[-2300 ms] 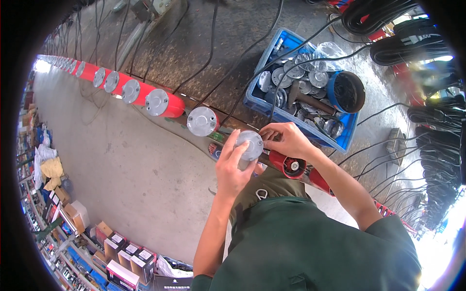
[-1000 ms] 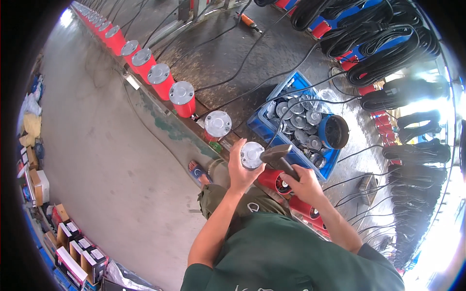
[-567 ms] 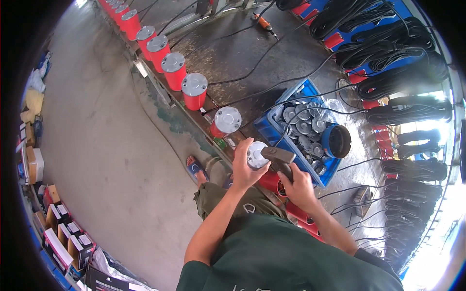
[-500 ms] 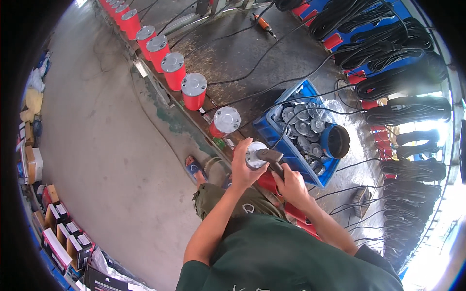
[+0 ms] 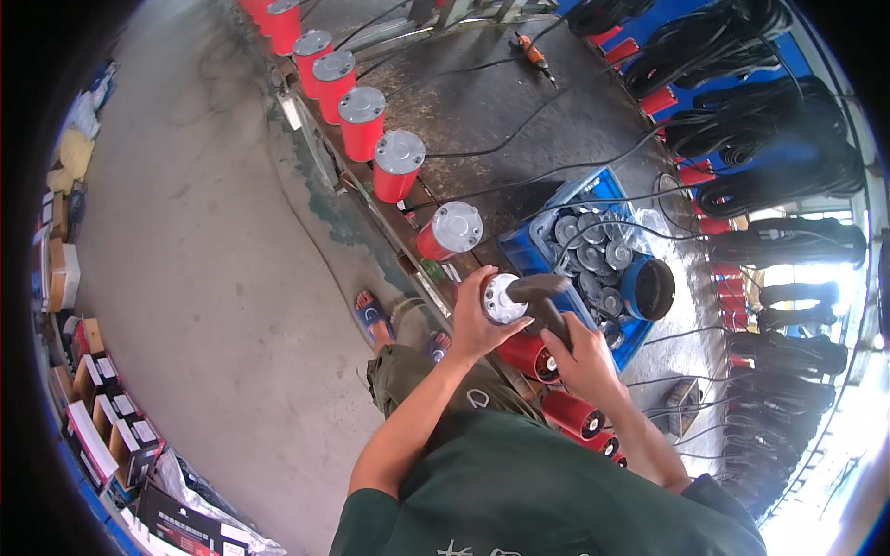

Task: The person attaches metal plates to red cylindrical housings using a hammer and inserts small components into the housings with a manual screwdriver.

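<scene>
silver cap (image 5: 496,302) is sitting gripped in the left hand (image 5: 475,320), near the blue crate (image 5: 525,248); the right hand (image 5: 584,358) is clenching a hammer (image 5: 540,289), earlier lying in that crate, its head now overlapping the cap.

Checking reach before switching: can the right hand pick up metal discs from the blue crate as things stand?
Probably not: the right hand grips the hammer, so it hardly looks free to pick. Otherwise the way seems open: the blue crate looks close by, with many metal discs exposed.
</scene>
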`<state>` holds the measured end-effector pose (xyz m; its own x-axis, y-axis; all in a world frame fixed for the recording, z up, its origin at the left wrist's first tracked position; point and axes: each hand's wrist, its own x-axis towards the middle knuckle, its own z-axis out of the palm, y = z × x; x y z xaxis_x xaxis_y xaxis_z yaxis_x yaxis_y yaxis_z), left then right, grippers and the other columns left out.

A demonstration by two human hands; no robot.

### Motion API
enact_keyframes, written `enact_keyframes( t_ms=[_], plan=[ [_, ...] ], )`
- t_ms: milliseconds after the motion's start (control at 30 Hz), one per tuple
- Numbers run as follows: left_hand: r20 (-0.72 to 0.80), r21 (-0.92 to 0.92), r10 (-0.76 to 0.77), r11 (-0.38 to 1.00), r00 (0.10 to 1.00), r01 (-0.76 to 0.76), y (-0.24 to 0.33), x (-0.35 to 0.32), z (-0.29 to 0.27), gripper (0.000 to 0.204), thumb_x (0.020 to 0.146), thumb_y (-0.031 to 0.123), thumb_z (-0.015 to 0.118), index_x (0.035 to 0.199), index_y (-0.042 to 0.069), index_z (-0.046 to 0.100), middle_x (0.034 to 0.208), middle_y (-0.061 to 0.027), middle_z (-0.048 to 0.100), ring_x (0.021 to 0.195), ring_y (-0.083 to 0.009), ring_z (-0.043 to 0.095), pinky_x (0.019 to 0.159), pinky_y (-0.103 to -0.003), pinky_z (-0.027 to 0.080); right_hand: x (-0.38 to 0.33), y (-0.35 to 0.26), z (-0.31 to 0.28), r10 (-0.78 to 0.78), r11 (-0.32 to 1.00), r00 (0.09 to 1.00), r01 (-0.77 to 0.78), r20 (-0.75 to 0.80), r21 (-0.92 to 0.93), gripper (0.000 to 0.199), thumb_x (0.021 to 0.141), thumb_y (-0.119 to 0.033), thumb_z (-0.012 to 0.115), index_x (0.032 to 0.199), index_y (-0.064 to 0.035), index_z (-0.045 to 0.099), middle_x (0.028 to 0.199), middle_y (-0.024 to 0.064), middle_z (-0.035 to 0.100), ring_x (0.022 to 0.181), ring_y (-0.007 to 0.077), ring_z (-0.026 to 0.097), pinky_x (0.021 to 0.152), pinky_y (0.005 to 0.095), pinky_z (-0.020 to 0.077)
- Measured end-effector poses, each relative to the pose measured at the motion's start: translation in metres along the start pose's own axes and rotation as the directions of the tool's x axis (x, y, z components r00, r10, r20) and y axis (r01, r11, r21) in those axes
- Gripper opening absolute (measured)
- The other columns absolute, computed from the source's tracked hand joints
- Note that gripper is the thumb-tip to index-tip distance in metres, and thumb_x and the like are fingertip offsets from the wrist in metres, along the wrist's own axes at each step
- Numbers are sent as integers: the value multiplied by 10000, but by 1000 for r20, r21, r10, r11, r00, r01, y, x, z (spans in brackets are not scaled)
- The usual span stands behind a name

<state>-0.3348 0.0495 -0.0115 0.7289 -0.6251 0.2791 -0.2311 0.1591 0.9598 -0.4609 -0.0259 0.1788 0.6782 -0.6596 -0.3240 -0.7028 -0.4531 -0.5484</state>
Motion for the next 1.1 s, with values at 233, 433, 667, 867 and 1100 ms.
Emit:
enact_keyframes(
  t_ms=[233,433,667,867,1100],
  plan=[
    [17,-28,-36,999,999,36,7,4,0,951,635,148,1001,1461,45,542,1382,-178,634,1244,-374,648,1071,-449,529,4,32,16,43,996,995,-35,94,-80,322,1048,-318,673,1151,-19,613,852,325,706,826,527,703,684,570,543],
    [70,16,16,1000,997,-17,18,7,1,917,729,128,974,1488,13,472,1417,-178,610,1283,-325,632,1124,-438,508,24,84,-27,381,871,924,-348,-29,347,397,1061,-397,679,1098,-3,644,833,115,713,697,232,668,640,412,535],
    [60,39,-32,999,998,30,23,4,7,906,787,112,944,1521,-5,427,1438,-201,589,1303,-313,610,1142,-446,488,73,191,-55,-75,990,997,73,-13,-122,589,1088,-484,574,1350,41,628,1372,295,621,1389,399,527,1148,483,439],
    [21,61,-64,996,998,62,24,3,12,901,769,131,970,1493,-15,453,1421,-195,594,1299,-323,615,1139,-439,499,47,224,-38,238,779,971,-176,24,-602,648,827,-484,875,1194,20,696,1238,231,683,1168,404,713,962,501,595],
    [63,55,-225,973,972,222,36,7,7,860,775,112,974,1475,24,483,1376,-131,599,1254,-252,621,1126,-407,504,57,237,-42,149,747,972,9,181,-665,642,847,-447,830,1227,55,705,1310,280,652,1229,415,673,1028,508,563]
  ],
)
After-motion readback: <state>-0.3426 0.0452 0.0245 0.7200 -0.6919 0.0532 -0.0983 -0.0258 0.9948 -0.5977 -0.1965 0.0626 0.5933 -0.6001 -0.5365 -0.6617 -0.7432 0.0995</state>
